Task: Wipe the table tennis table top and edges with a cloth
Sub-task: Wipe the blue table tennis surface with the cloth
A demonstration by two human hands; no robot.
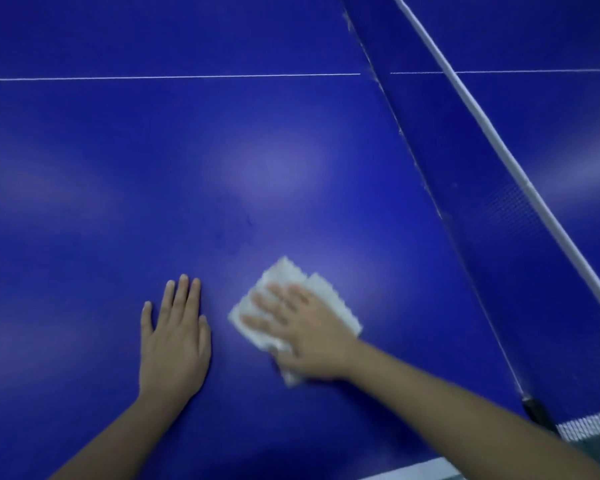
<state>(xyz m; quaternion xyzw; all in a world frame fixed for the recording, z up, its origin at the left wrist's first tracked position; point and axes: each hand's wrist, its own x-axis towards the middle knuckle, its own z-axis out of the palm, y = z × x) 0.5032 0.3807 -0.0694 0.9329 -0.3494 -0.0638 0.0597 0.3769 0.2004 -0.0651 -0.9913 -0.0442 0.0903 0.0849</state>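
Cloth (291, 273): white, folded, lying flat on the table top (222, 150) at 6 o'clock in the view, near the person. The right hand (302, 327) presses it down with fingers straight and spread. No pinch or curl round the fabric is visible, though the thumb side is blurred. The left hand (174, 341) rests palm-down on bare surface at 9 o'clock of the cloth, just beside it, fingers extended and holding nothing.

Step in hand, as judged: wiping the top on the near half. Blur on the right hand suggests a stroke under way.

Next move, as judged: sweep the cloth toward 12 o'clock, up to the centre line (153, 77), and toward 3 o'clock, up to the net (499, 209). Keep flat pressure so the fold does not bunch. The edge strip (420, 469) at 5 o'clock falls to a later step.

Count:
- cloth: one
- hands: two
- net: one, with one white top tape (482, 114)
- net post (537, 410): one
- centre line: one, crossing under the net
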